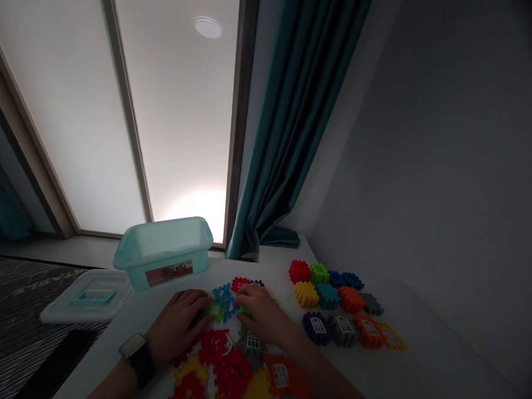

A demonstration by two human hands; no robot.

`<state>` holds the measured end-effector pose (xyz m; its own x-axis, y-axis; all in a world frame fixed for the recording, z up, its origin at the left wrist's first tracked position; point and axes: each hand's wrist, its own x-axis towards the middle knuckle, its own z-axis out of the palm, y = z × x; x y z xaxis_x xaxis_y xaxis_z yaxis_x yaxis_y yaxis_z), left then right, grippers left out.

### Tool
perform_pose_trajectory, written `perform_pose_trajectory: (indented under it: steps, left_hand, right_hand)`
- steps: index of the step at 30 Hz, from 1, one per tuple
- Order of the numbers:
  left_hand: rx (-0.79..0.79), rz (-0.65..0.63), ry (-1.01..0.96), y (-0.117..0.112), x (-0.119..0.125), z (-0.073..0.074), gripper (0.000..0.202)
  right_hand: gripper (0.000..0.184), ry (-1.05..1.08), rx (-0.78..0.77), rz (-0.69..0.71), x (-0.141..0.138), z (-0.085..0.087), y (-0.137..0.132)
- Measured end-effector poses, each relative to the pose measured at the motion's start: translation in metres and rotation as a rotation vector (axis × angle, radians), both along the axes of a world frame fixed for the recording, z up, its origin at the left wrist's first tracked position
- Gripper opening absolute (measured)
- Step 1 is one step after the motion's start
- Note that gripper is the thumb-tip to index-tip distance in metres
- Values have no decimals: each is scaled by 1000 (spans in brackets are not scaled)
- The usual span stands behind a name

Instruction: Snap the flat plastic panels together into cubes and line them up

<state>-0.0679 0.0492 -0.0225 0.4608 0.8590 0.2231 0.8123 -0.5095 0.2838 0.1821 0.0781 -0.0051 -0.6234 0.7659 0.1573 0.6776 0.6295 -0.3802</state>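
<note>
A loose pile of toothed plastic building blocks lies on the table in front of me. My left hand (176,324), with a watch (138,358) on its wrist, rests at the pile's left side, thumb apart from the fingers, touching a green block (216,309). Across from it, my right hand (263,310) reaches over the pile with bent, parted fingers, near blue blocks (223,294). Parts of the pieces under both hands are hidden. Closer to me lie red blocks (232,373), a yellow block (258,392), an orange block (287,377) and a grey block with a white window (251,342).
Stacks of blocks sorted by colour stand in rows at the right, among them a yellow stack (306,295) and a purple stack (317,328). An open teal bin (167,248) stands at the back left. Its clear lid (63,305) lies beside the table (156,300).
</note>
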Motion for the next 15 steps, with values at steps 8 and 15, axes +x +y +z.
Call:
perform_pose_trajectory:
  steps: [8, 15]
  left_hand:
    - [3, 10, -3, 3, -3, -4, 23]
    - [30, 21, -18, 2, -1, -4, 20]
  right_hand:
    - [17, -29, 9, 40, -12, -7, 9]
    - [15, -7, 64, 68, -14, -7, 8]
